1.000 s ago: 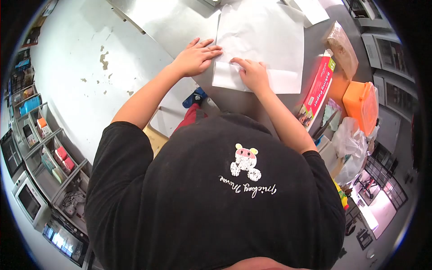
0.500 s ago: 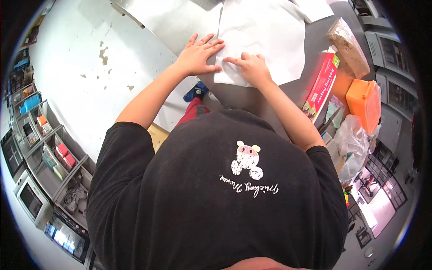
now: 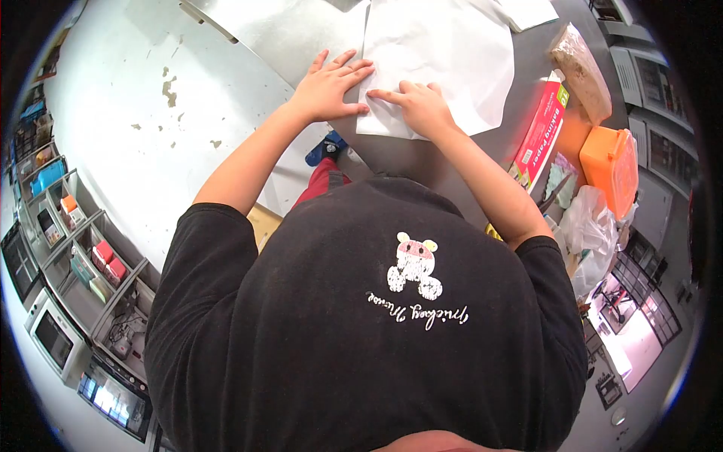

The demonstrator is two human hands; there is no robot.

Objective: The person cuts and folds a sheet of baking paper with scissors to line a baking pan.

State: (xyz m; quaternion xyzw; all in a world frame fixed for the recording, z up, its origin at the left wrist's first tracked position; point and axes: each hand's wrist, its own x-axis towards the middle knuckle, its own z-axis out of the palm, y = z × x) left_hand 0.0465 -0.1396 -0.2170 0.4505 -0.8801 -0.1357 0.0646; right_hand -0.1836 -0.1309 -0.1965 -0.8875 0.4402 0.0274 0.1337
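A large white sheet of paper lies on the grey metal table, its near corner close to the front edge. My left hand rests palm down along the paper's left edge, fingers spread, with the thumb and fingertips reaching its border. Opposite it, my right hand is over the near part of the sheet. Its index finger stretches left and touches the paper near that same edge, while the other fingers are partly bent. Neither hand grips anything.
At the right stand a red Baking Paper box, a clear-wrapped brown block, an orange container and a clear plastic bag. More white sheets lie at the back. A worn white surface extends left.
The view has shifted slightly. Both hands keep nearly the same pose, and my right index fingertip is still on the paper near its left edge.
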